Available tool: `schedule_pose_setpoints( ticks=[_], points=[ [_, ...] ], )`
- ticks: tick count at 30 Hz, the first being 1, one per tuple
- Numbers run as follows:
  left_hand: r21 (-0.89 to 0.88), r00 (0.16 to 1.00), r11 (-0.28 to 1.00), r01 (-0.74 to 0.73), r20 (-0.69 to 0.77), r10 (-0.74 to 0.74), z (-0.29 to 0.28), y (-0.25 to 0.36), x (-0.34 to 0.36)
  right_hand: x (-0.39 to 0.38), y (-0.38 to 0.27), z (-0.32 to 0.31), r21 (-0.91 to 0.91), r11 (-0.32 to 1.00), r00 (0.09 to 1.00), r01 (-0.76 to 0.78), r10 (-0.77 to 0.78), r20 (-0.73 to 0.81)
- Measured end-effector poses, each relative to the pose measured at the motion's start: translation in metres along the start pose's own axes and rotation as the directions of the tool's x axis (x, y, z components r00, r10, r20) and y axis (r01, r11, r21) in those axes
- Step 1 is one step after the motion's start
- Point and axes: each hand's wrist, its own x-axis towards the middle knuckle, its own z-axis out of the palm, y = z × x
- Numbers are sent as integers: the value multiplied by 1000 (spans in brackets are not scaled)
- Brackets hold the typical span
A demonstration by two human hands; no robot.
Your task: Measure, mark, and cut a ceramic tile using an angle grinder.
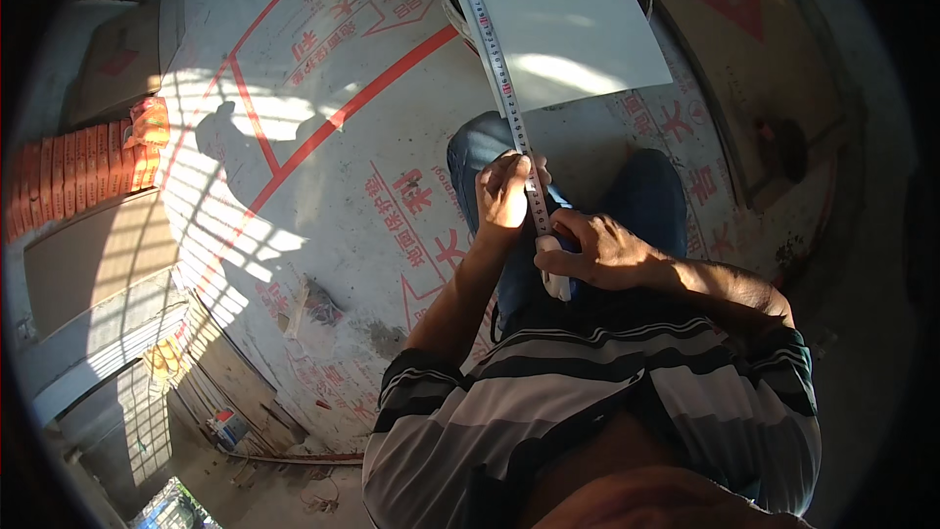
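Fingers (511, 168) holding tape (494, 57), panel (578, 29) edge, floor (338, 225) leftward

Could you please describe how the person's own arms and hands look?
The left hand and right hand wear no gloves, and no watch shows. Both forearms are uncovered; the left sleeve and right sleeve are short and dark, with thin pale stripes.

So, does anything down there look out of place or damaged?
One thing: a crumpled scrap, possibly plastic, lies loose on the printed floor covering, left of the person. It looks like litter on an otherwise flat surface. The tape, running along the white sheet, shows nothing odd.
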Motion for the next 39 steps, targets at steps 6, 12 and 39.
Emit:
schedule_pose_setpoints(
  ticks=[6,12,39],
  points=[
    [64,999,997,-46,6,46,-2,-5,-3,-2,1,4,-214,943,965,256,-264,-7],
    [31,1000,999,-20,-11,20,1,-6,-5,-3,1,4,-85,996,999,-31,30,-12],
    [467,334,-3,-884,637,695,3,16,16,10,6,-13,-30,915,833,402,-379,-402]
  ],
)
